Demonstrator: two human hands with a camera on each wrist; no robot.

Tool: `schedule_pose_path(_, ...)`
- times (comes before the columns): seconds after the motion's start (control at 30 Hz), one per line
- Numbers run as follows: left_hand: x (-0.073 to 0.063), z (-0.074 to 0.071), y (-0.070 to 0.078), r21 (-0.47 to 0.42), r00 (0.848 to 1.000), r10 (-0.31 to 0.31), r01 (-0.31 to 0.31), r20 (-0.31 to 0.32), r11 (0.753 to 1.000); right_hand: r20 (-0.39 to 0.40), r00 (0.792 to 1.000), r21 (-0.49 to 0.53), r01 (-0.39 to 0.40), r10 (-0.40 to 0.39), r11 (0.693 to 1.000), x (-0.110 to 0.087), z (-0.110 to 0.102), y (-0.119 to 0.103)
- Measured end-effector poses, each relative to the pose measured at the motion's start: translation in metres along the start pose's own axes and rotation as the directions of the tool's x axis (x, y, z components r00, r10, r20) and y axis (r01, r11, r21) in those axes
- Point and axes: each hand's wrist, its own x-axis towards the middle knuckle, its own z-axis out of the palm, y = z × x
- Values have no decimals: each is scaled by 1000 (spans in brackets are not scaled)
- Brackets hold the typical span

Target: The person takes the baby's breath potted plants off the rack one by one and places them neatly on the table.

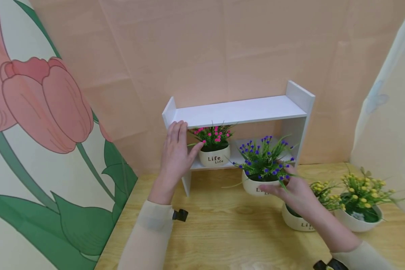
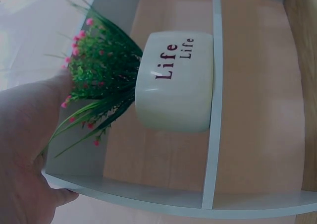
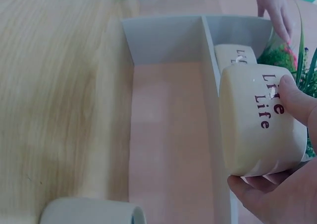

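Note:
My right hand grips a white flower pot of blue-purple flowers, thumb on its "Life" lettering and fingers around the other side. The pot is held up in front of the right half of a small white shelf, above the tabletop. At the shelf's upper left corner, my left hand rests with its fingers straight and thumb spread. Beside that thumb, a white pot with pink flowers stands upright on the middle board.
Two white pots with yellow flowers stand on the wooden table at the right: a nearer-in pot and an outer pot. Behind the shelf hangs a pinkish-tan cloth. A tulip-patterned panel borders the left side.

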Motion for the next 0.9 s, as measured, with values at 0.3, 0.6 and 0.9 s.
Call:
schedule_pose_path(0.3,0,0,0,9,1000,2,-2,1,1000,-33,996,67,83,-81,994,-9,18,8)
schedule_pose_path(0.6,1,0,0,13,1000,0,0,1,1000,-74,981,32,184,-181,982,-17,33,17)
schedule_pose_path(0.9,1,0,0,17,1000,8,-8,-4,1000,-99,956,90,284,-276,954,-17,51,26)
